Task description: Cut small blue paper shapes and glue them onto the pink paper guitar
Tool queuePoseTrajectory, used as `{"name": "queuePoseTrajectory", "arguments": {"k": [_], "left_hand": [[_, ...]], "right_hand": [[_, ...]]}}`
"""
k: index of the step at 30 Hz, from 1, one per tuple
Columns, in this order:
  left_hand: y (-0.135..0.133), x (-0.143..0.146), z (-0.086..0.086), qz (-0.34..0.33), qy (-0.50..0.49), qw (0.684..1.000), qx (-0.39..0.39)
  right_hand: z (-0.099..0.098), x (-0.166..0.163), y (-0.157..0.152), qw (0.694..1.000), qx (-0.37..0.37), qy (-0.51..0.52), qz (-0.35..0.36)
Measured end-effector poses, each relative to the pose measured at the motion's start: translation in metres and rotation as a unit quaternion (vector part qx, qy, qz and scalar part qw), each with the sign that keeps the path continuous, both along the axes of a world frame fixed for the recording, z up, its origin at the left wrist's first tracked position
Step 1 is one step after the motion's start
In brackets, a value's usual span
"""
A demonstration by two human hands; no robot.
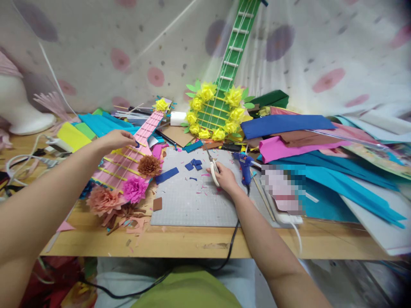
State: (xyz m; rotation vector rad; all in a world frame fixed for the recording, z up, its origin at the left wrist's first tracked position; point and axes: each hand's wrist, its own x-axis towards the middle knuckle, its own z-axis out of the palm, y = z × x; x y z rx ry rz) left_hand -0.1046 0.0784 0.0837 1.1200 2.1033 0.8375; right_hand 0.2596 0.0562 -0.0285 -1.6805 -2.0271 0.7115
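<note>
My left hand (118,140) is over the upper body of a pink paper guitar (111,169), fingertips pinched on a small dark blue paper piece (137,144). Whether that piece touches the guitar I cannot tell. Brown, magenta and salmon paper flowers (104,200) decorate the guitar's lower side. In my right hand (225,176) is a pair of scissors (213,169) with white handles, blades pointing away from me above the grey cutting mat (192,211). Several cut blue paper squares (194,164) and a blue strip (167,175) lie on the mat.
A green paper guitar (218,102) ringed with yellow flowers leans at the back. The blue glue gun (244,167) stands right of the scissors, its black cord (234,239) running off the front edge. Coloured crepe paper (289,126) is piled on the right; a white mannequin head (22,102) stands left.
</note>
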Motion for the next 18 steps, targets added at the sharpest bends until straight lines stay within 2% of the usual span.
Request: {"name": "queuePoseTrajectory", "arguments": {"k": [6, 9, 12, 15, 16, 18], "left_hand": [[0.017, 0.003, 0.005, 0.034, 0.085, 0.995, -0.05], [0.021, 0.007, 0.01, 0.048, 0.105, 0.992, -0.051], [0.024, 0.012, 0.014, -0.016, 0.174, 0.981, -0.088], [0.028, 0.013, 0.012, -0.102, 0.288, 0.937, -0.169], [0.03, 0.013, 0.01, -0.109, 0.309, 0.928, -0.178], [0.032, 0.011, 0.006, -0.107, 0.316, 0.93, -0.155]], "right_hand": [[0.0, 0.0, 0.0, 1.0, -0.001, -0.009, 0.002], [0.0, 0.0, 0.001, 1.0, -0.008, -0.015, 0.0], [0.001, -0.001, 0.0, 1.0, -0.011, -0.018, 0.001], [0.002, -0.001, 0.0, 1.0, -0.013, -0.017, 0.003], [0.003, -0.001, -0.001, 1.0, -0.014, -0.018, 0.003], [0.004, -0.002, -0.001, 1.0, -0.015, -0.02, 0.002]]}}
